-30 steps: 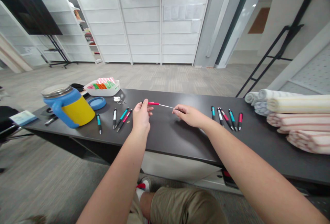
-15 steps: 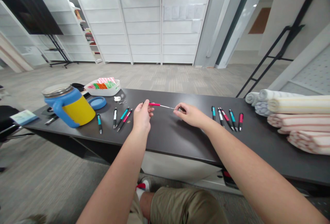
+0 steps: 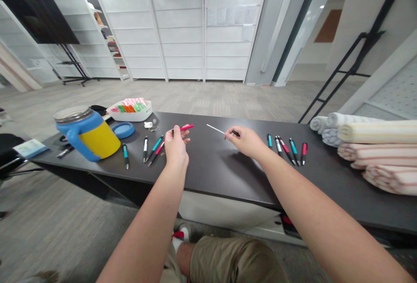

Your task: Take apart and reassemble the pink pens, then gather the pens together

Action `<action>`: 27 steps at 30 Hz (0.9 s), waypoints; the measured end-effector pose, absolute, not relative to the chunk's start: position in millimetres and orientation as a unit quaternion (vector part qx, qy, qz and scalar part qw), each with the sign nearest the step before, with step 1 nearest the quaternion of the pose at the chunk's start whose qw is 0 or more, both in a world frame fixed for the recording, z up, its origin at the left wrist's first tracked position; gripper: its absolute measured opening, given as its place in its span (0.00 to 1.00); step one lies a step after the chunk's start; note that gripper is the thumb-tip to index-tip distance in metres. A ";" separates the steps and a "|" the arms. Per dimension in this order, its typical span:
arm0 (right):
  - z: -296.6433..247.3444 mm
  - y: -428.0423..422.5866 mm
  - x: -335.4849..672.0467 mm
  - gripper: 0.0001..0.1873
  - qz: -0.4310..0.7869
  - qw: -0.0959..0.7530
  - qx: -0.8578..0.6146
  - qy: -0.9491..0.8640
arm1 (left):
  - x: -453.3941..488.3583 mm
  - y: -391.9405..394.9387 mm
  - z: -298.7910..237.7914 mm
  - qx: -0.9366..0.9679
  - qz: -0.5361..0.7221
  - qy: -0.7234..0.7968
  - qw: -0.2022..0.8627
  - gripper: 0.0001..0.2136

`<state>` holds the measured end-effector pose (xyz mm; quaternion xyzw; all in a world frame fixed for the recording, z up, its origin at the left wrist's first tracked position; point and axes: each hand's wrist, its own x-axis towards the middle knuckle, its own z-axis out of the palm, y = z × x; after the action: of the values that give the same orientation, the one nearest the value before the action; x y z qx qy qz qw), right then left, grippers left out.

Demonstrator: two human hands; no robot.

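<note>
Over the dark table, my left hand [image 3: 177, 144] is closed around a red pen barrel [image 3: 187, 127], which sticks out to the right past the fingers. My right hand [image 3: 246, 140] pinches a thin white pen refill [image 3: 215, 129], its free end pointing left toward the barrel. A small black piece [image 3: 235, 133] shows at the right fingers, partly hidden by them. Between barrel and refill there is a gap. Left of my left hand lie a white pen [image 3: 145, 149], a teal pen [image 3: 154, 147] and a red pen [image 3: 157, 153].
Several more pens [image 3: 293, 151] lie right of my right hand. At the left are a blue-and-yellow jug [image 3: 100, 137], a blue lid [image 3: 123, 130], a lone teal pen [image 3: 125, 156] and a white basket [image 3: 143, 115]. Rolled cloths [image 3: 381, 153] are stacked at the right.
The refill has come out of the red barrel. My left hand has shifted slightly left with the barrel, and my right hand slightly right with the refill.
</note>
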<state>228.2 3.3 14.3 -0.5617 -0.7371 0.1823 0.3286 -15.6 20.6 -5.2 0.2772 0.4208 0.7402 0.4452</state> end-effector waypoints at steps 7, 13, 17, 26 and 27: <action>12.6 4.9 223.9 0.20 0.247 0.400 -0.534 -0.703 | -3.1 5.7 -4.1 0.522 0.643 0.440 0.347 0.11; 11.5 2.3 219.8 0.21 0.296 0.412 -0.507 -0.696 | 5.9 -4.2 -3.2 0.631 0.573 0.406 0.330 0.10; 14.2 -2.7 213.6 0.22 0.309 0.395 -0.494 -0.710 | 3.4 2.8 -9.7 0.641 0.541 0.411 0.357 0.08; 5.3 2.1 209.8 0.20 0.283 0.339 -0.509 -0.739 | 1.4 8.2 -12.0 0.635 0.532 0.431 0.357 0.10; 3.9 2.1 209.2 0.19 0.287 0.334 -0.505 -0.743 | 1.7 8.9 -12.9 0.635 0.530 0.428 0.365 0.11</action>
<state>209.2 2.1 3.9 -0.5046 -0.7427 0.2871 0.3338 1.7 8.9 -12.9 0.6348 0.4277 0.5297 0.3653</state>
